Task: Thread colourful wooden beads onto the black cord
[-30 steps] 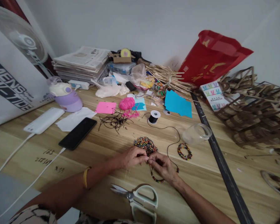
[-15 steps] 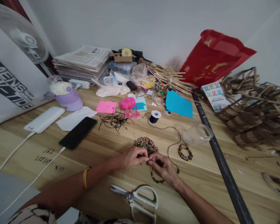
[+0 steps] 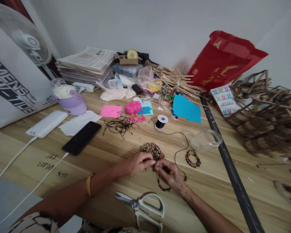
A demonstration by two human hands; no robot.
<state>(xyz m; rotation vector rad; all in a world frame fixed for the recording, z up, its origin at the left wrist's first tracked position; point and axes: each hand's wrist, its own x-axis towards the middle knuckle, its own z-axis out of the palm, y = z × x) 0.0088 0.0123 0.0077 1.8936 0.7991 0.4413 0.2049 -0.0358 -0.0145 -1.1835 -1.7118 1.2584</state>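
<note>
A heap of small multicoloured beads [image 3: 151,149] lies on the table in front of me. My left hand [image 3: 138,163] rests at its near edge, fingertips drawn together; whatever they pinch is too small to make out. Just right of it, my right hand [image 3: 170,174] has thumb and finger closed on a thin black cord. Below that hand hangs a curved row of threaded beads [image 3: 164,188] on this cord. The cord's other stretch runs back to a white spool of black cord [image 3: 161,121]. A finished-looking beaded ring [image 3: 193,159] lies to the right.
Open scissors [image 3: 145,205] lie close to my body. A glass jar [image 3: 206,140] is on its side at right. Black cord scraps [image 3: 120,125], pink yarn [image 3: 133,107], blue paper [image 3: 187,109] and a phone [image 3: 81,138] lie around. Wooden baskets [image 3: 262,119] stand far right.
My fingertips have parted slightly, the left ones pulling a little away from the right ones. The view has shifted very slightly; the beads and scissors stay put.
</note>
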